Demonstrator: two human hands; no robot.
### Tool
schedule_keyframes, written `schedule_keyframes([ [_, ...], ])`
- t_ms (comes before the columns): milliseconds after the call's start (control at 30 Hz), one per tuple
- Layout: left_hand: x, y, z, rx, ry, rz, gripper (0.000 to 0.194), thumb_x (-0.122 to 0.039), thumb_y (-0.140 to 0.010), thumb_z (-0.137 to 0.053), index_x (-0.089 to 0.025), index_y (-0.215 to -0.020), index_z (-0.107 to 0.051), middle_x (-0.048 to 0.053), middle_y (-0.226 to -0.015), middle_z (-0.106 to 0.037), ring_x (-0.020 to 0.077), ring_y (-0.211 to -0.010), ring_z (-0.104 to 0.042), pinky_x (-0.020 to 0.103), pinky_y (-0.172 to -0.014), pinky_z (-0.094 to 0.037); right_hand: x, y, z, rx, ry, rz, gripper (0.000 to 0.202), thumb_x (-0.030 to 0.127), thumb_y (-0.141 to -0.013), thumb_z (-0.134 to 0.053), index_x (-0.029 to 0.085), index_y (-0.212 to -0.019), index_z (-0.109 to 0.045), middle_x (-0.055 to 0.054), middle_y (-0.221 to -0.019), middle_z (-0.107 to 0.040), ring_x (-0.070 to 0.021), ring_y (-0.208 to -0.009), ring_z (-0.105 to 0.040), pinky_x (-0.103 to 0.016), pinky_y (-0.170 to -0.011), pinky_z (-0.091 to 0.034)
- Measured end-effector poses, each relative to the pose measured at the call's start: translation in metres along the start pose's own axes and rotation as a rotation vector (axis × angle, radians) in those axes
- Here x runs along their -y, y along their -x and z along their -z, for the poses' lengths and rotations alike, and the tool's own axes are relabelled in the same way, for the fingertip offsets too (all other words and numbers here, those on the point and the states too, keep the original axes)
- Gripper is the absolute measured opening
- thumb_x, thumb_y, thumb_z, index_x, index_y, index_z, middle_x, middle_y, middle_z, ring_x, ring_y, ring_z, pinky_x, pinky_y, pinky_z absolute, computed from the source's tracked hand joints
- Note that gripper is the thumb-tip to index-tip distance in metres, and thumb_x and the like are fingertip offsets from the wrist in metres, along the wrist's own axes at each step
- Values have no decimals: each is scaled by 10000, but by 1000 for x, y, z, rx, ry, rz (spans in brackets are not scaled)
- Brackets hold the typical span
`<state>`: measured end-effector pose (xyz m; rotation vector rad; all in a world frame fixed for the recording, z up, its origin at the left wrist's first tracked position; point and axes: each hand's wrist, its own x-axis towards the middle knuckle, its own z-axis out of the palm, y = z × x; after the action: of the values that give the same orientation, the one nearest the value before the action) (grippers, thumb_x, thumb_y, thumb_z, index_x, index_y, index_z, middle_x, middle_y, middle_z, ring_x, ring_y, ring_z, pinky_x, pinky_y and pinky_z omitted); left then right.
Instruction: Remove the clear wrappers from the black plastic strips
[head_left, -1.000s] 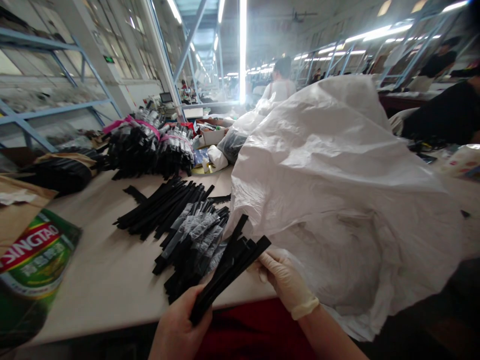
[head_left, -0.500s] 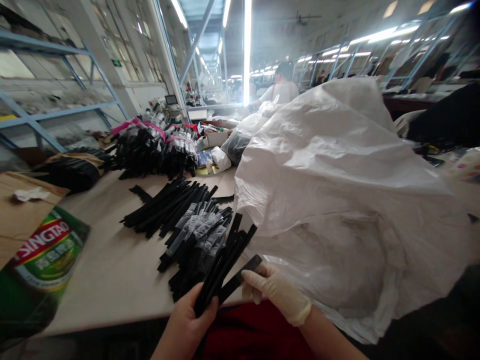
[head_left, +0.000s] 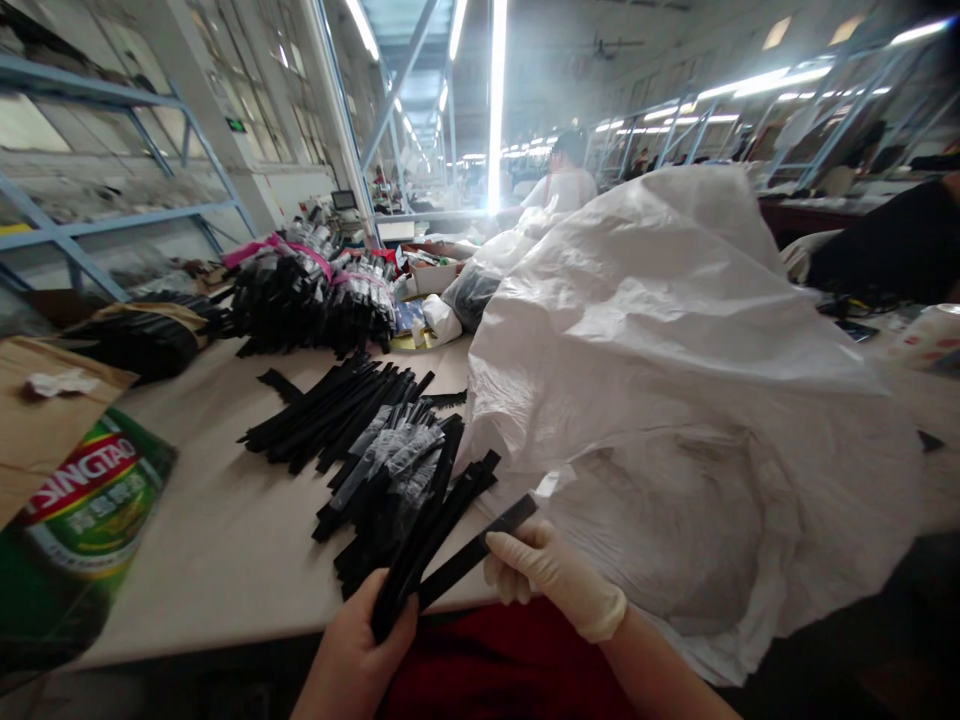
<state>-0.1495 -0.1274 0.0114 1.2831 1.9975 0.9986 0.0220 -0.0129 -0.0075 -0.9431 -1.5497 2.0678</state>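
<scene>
My left hand (head_left: 367, 640), bare, is closed round a bunch of black strips (head_left: 431, 530) near the table's front edge. In a whitish glove, my right hand (head_left: 551, 575) pinches one flat black strip (head_left: 480, 545) between thumb and fingers. That strip slants up to the right, and its lower end meets the bunch by my left hand. Just beyond lies a pile of black strips with clear plastic wrapping (head_left: 401, 450). Farther left is a loose pile of plain black strips (head_left: 330, 415).
A large white plastic sheet (head_left: 675, 330) covers the right side of the table (head_left: 187, 540). Bundles of wrapped strips (head_left: 285, 285) stand at the back left. A green Tsingtao bag (head_left: 90, 510) and brown paper (head_left: 52, 420) are at the left. A person (head_left: 566, 175) is in the background.
My left hand has shifted slightly left and down with the bunch. The strip in my right hand is drawn farther out from the bunch, showing more of its length.
</scene>
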Motion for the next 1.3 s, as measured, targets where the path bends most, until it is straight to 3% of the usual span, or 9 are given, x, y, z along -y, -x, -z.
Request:
schedule_keyframes([
  [100, -1, 2, 1, -24, -52, -23, 221, -386, -756, -511, -188, -709, -596, -23, -598, -574, 168, -582, -543, 238, -543, -443, 0, 0, 3, 93, 21, -4, 502, 598, -740, -518, 144, -550, -619, 13, -397, -539, -59, -324, -422, -185, -349, -260],
  [200, -4, 1, 0, -64, -63, -29, 220, -372, -775, -484, -190, -710, -589, -16, -606, -581, 170, -588, -551, 240, -546, -448, -1, -2, 2, 75, -17, 9, 538, 620, -760, -465, 147, -551, -613, 25, -364, -499, -57, -315, -395, -187, -343, -239],
  [500, -9, 3, 8, -14, -264, -110, 154, -280, -765, -468, -208, -751, -604, -2, -656, -618, 175, -595, -573, 254, -573, -457, 1, 5, 0, 186, 124, -79, 479, 556, -785, -484, 170, -549, -644, 35, -400, -500, -56, -357, -401, -188, -390, -280],
  [633, -12, -1, 2, 7, -166, -91, 160, -308, -740, -502, -195, -688, -603, -12, -604, -601, 161, -560, -558, 229, -532, -449, -10, 4, -3, 147, 76, -64, 470, 543, -799, -477, 176, -569, -658, 40, -389, -483, -60, -369, -390, -196, -406, -274],
  [833, -3, 0, 4, 14, 107, 74, 241, -392, -684, -553, -170, -732, -634, -22, -608, -603, 164, -610, -552, 229, -576, -452, 9, 17, 10, 179, -145, -39, 536, 565, -779, -474, 166, -443, -597, 38, -336, -412, -49, -316, -309, -223, -367, -150],
  [967, -6, 2, -9, 1, 177, 116, 250, -394, -678, -559, -161, -736, -628, -21, -593, -591, 158, -586, -546, 224, -547, -449, 7, 14, 2, 234, -70, -84, 482, 520, -793, -494, 171, -491, -631, 31, -367, -478, -58, -331, -353, -211, -368, -211],
  [1167, -11, -2, -18, -5, 165, 32, 212, -354, -687, -555, -166, -758, -621, -12, -638, -617, 171, -634, -573, 235, -599, -484, -5, 8, -6, 308, 27, -108, 471, 517, -808, -456, 158, -564, -638, 23, -428, -521, -69, -372, -419, -195, -402, -299],
  [1233, -7, -2, -14, -4, 131, 23, 202, -357, -694, -554, -170, -733, -619, -16, -619, -612, 165, -609, -569, 226, -570, -480, -2, 9, 2, 225, 57, -32, 400, 516, -760, -536, 162, -607, -639, 11, -517, -575, -92, -454, -483, -208, -467, -361],
  [1300, -2, 1, -9, -53, 95, 6, 194, -359, -699, -556, -179, -717, -623, -20, -610, -617, 164, -601, -570, 216, -543, -469, 2, 9, 13, -43, 22, 107, 352, 521, -714, -597, 176, -659, -633, 8, -614, -605, -114, -562, -514, -225, -549, -398],
])
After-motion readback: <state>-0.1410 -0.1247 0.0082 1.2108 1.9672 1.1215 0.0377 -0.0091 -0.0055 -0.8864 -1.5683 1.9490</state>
